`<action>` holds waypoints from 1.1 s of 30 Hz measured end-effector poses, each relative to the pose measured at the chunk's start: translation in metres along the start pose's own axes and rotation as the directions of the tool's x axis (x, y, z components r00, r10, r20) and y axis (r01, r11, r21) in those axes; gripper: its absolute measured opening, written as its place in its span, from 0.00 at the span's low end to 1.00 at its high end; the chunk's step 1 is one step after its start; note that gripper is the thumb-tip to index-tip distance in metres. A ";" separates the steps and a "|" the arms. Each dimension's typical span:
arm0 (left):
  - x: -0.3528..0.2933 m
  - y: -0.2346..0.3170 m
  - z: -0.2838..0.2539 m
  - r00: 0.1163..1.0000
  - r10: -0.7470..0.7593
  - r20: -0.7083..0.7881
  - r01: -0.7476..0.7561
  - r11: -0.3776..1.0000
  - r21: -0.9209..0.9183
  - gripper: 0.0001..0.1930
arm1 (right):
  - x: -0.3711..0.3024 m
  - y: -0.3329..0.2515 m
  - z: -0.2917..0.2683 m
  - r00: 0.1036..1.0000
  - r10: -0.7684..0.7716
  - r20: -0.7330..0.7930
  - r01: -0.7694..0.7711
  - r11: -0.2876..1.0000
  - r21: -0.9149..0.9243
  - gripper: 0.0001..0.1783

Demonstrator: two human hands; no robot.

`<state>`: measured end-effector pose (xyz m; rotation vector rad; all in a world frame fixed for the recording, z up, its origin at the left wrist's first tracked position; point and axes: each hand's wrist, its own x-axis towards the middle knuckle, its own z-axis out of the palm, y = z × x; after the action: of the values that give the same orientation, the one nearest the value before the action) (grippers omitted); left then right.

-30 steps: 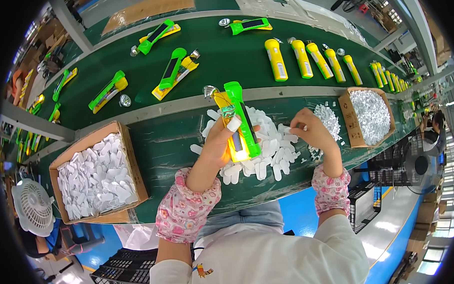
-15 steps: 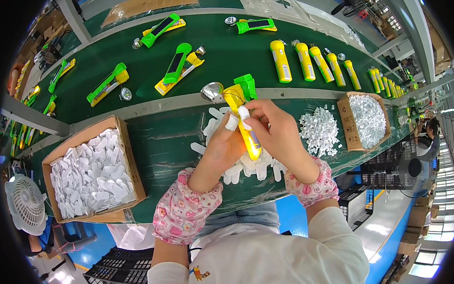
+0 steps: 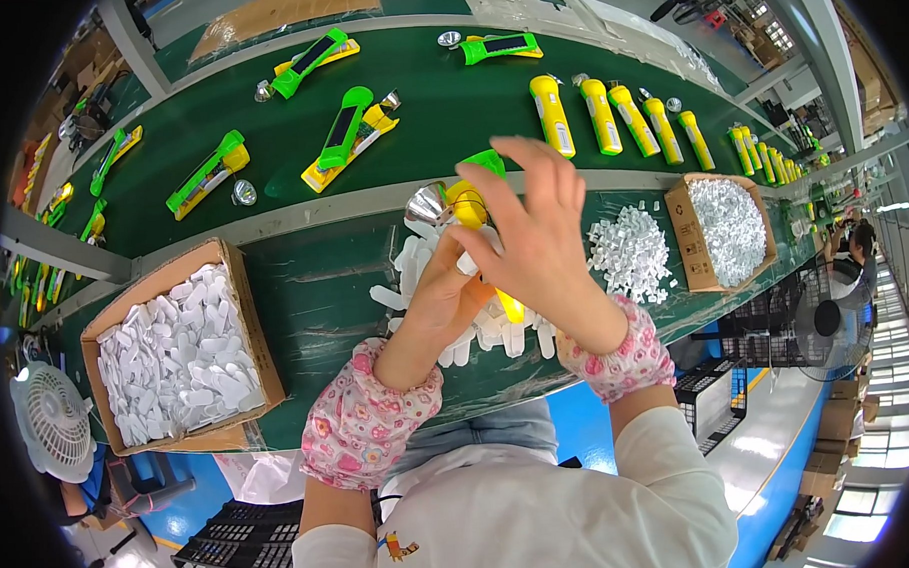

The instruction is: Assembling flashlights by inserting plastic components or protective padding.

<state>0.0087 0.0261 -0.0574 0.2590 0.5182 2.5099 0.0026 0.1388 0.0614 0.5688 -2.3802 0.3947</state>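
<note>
My left hand [image 3: 435, 300] is closed around a yellow flashlight [image 3: 511, 308], its lower end poking out below my fingers. A silver reflector cup [image 3: 427, 203] hangs off its upper end on thin wires, beside a green casing part [image 3: 487, 163]. A small white piece [image 3: 466, 265] shows by my left thumb. Over the flashlight is my right hand [image 3: 538, 246], its fingers spread and raised, hiding much of the body. Whether the right thumb touches the white piece, I cannot tell. Flat white strips [image 3: 404, 261] lie heaped beneath both hands.
A cardboard box [image 3: 259, 331] of white strips stands left. To the right are a pile of small white pieces [image 3: 629, 253] and another carton [image 3: 685, 236] of them. Beyond a metal rail [image 3: 292, 218], several yellow and green flashlights [image 3: 346, 133] lie on the green surface. A fan [image 3: 54, 423] sits far left.
My right hand has lifted off the flashlight, its fingers going from a pinch on a white strip to spread. My left hand still holds the flashlight. The whole view has shifted slightly.
</note>
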 end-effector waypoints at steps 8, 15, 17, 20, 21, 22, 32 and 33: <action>0.001 0.001 0.003 1.000 -0.027 0.002 0.027 0.998 0.049 0.33 | 0.011 0.014 0.034 0.999 0.035 0.035 -0.038 0.997 0.074 0.17; 0.001 0.004 0.010 0.999 0.031 -0.027 -0.031 0.999 -0.012 0.23 | 0.014 0.022 0.047 0.980 0.197 0.015 -0.198 0.979 0.048 0.19; 0.001 0.002 0.011 0.999 0.039 -0.002 -0.039 0.999 -0.030 0.22 | 0.013 0.022 0.045 0.976 0.210 0.056 -0.214 0.973 0.082 0.23; 0.001 0.001 0.013 0.994 0.063 -0.091 -0.061 0.998 0.020 0.21 | 0.009 0.015 0.024 0.988 0.151 -0.014 -0.150 0.986 0.073 0.44; 0.004 0.001 0.012 0.989 0.093 -0.113 -0.086 0.994 0.065 0.22 | 0.001 0.014 0.011 0.977 0.203 0.057 -0.207 0.975 0.079 0.44; 0.004 0.005 0.010 0.981 0.134 -0.143 -0.118 0.986 0.117 0.22 | -0.008 0.010 0.001 0.960 0.247 0.132 -0.260 0.961 0.094 0.44; 0.001 0.024 0.009 0.908 0.247 -0.337 -0.239 0.969 0.066 0.17 | -0.062 0.015 0.018 0.904 0.239 0.353 -0.389 0.803 0.452 0.26; 0.000 0.023 0.006 0.902 0.281 -0.328 -0.270 0.960 0.079 0.16 | -0.062 0.012 0.021 0.916 0.230 0.327 -0.370 0.800 0.473 0.26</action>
<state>-0.0012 0.0103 -0.0421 -0.0995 0.6991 2.8441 0.0285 0.1590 0.0031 0.4921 -2.6165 1.2183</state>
